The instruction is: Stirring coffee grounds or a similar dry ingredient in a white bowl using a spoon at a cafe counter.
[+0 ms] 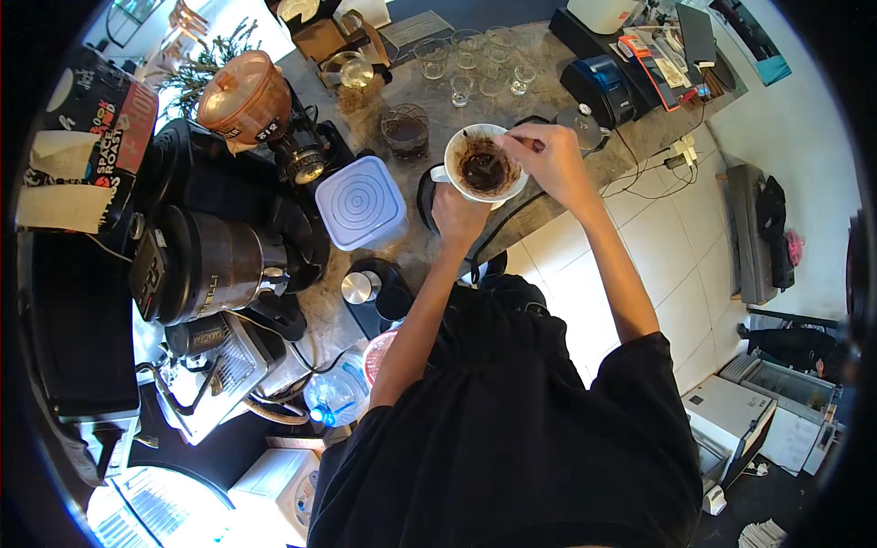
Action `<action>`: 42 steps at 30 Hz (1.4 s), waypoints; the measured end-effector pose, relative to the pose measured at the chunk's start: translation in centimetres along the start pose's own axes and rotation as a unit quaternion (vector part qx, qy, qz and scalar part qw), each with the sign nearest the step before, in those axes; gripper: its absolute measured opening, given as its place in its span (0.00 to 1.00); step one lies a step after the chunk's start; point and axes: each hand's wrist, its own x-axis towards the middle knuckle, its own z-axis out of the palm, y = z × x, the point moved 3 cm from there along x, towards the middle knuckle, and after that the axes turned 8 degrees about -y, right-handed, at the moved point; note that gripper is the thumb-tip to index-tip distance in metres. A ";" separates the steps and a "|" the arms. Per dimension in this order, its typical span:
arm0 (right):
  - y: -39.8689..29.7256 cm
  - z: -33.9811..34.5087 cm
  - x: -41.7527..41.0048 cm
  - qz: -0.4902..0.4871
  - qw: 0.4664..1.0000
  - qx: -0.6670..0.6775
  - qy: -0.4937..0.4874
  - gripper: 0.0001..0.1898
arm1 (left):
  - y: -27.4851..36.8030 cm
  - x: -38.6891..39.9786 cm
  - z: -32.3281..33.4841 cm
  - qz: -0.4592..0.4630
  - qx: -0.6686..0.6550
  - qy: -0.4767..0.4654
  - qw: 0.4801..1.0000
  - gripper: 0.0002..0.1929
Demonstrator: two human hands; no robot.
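Note:
A white ceramic cup (452, 159) with a side handle is tilted over the counter in front of me. Dark wet coffee with grounds fills its bottom, and brown grounds coat the inner wall. My left hand (460, 216) grips the cup from below, near the handle; some of its fingers are hidden. At the cup's right rim, my right hand (548, 154) pinches a thin utensil, possibly a spoon, that reaches into the coffee and is mostly hidden by the fingers. Left of the cup stands a textured glass (405, 130) of dark liquid.
A lidded plastic container (361, 202) and a black device with a metal knob (361, 286) sit left of my arm. Several clear glasses (468, 49) stand at the back. A black cord (510, 218) crosses the counter edge; a metal pot (579, 127) is behind my right hand.

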 end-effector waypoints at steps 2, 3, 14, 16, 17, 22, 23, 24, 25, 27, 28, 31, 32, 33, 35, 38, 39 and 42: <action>-0.2 -0.3 -0.1 0.005 1.000 -0.006 0.004 0.12 | -0.1 -0.1 0.0 -0.005 0.011 -0.002 1.000 0.31; -0.2 -0.6 -0.1 0.003 1.000 0.027 -0.003 0.12 | 0.1 0.0 -0.1 -0.010 0.021 -0.003 1.000 0.30; 0.7 -0.6 0.4 -0.009 0.999 0.044 -0.024 0.10 | 0.0 -0.1 -0.2 -0.027 0.027 -0.027 0.999 0.30; 0.6 -0.4 0.3 -0.014 0.999 0.044 -0.019 0.11 | 0.0 -0.2 -0.2 -0.010 0.017 -0.018 1.000 0.30; 1.2 0.0 0.2 -0.014 0.999 0.044 -0.019 0.11 | 0.0 -0.3 -0.2 0.007 0.007 -0.009 1.000 0.30; 2.3 -0.2 0.4 0.000 0.998 0.063 -0.003 0.11 | 0.1 -0.1 -0.1 -0.022 0.010 -0.020 1.000 0.30; 2.1 -0.6 0.5 -0.002 0.998 0.057 0.007 0.11 | 0.0 -0.1 -0.1 -0.032 0.012 -0.026 0.999 0.30; 1.4 -0.8 0.4 0.018 0.998 0.065 0.000 0.11 | 0.0 -0.1 -0.1 -0.033 0.012 -0.027 0.999 0.30; 1.6 -0.7 0.3 0.019 0.998 0.065 -0.001 0.11 | 0.1 -0.1 -0.1 -0.029 0.009 -0.022 0.999 0.30; 2.0 -0.1 0.3 -0.004 0.999 0.027 -0.030 0.11 | 0.2 -0.2 -0.2 -0.028 0.007 -0.014 0.999 0.30; 2.0 -0.2 0.4 -0.006 0.999 0.029 -0.033 0.11 | 0.3 -0.2 -0.2 -0.023 0.009 -0.016 1.000 0.31; 1.8 -0.8 0.4 -0.028 0.999 0.027 -0.017 0.11 | 1.0 -0.1 -0.5 -0.042 0.007 -0.023 0.999 0.31; 1.9 -0.8 0.4 -0.030 0.999 0.012 -0.026 0.10 | 1.1 -0.1 -0.6 -0.061 0.002 -0.035 0.998 0.31; 1.9 -0.7 0.5 -0.034 0.999 -0.003 -0.033 0.10 | 0.7 -0.1 -0.5 -0.063 0.004 -0.029 0.998 0.31; 2.1 -0.5 0.9 -0.045 0.998 -0.006 -0.051 0.10 | 0.0 -0.2 -0.2 -0.015 -0.021 0.009 1.000 0.28; 4.7 -0.6 1.5 -0.005 0.996 0.085 -0.024 0.12 | 0.7 -0.3 -0.3 -0.002 -0.041 0.008 0.999 0.28; 5.0 -0.5 1.7 -0.006 0.996 0.088 -0.029 0.12 | 0.3 -0.4 -0.1 -0.006 -0.039 0.012 0.999 0.28; 5.8 0.0 2.2 0.011 0.990 0.106 -0.096 0.12 | -0.9 -0.4 0.4 -0.024 -0.032 0.017 0.999 0.30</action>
